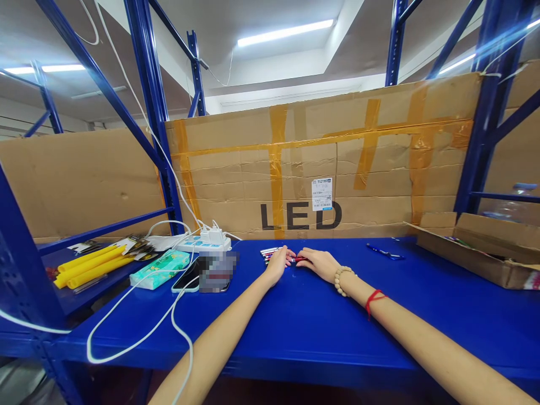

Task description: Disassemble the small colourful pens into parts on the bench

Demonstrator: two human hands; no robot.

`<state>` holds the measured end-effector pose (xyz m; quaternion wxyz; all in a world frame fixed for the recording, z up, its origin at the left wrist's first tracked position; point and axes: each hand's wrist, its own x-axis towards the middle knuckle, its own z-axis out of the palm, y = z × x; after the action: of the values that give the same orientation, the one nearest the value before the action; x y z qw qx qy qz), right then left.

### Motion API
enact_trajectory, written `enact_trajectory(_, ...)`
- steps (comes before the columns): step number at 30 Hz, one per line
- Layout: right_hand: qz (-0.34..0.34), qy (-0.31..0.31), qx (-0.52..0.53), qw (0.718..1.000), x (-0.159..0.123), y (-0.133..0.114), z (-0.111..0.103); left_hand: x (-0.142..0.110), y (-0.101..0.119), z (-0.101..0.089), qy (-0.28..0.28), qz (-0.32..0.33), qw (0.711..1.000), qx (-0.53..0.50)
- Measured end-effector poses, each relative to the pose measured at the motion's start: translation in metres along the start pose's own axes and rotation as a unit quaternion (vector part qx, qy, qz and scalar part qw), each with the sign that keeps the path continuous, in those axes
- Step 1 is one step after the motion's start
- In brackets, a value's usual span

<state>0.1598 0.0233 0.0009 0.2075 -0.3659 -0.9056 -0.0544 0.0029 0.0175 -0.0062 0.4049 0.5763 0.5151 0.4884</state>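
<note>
Both arms reach forward over a blue table [320, 315]. My left hand [278, 263] rests with its fingers curled on a small pile of pens [270, 252] near the table's far edge. My right hand [319, 262], with a bead bracelet and a red string on the wrist, meets it from the right, fingers closed around a red pen [297, 259] held between the two hands. How much of the pen each hand grips is partly hidden.
A taped cardboard wall marked LED [320, 169] backs the table. A blue pen [385, 252] lies to the right, by an open cardboard box [476, 247]. To the left sit a phone [188, 277], tissue pack [160, 269], power strip [205, 243], white cables and yellow tubes [93, 264].
</note>
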Motion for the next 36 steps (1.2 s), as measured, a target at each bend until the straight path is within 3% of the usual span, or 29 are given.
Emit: enact_trajectory(36, -0.016, -0.005, -0.050, 0.999, 0.0038, 0.0076, 0.0066, 0.0001, -0.0004, 0.0001, -0.007, 0.004, 1.000, -0.006)
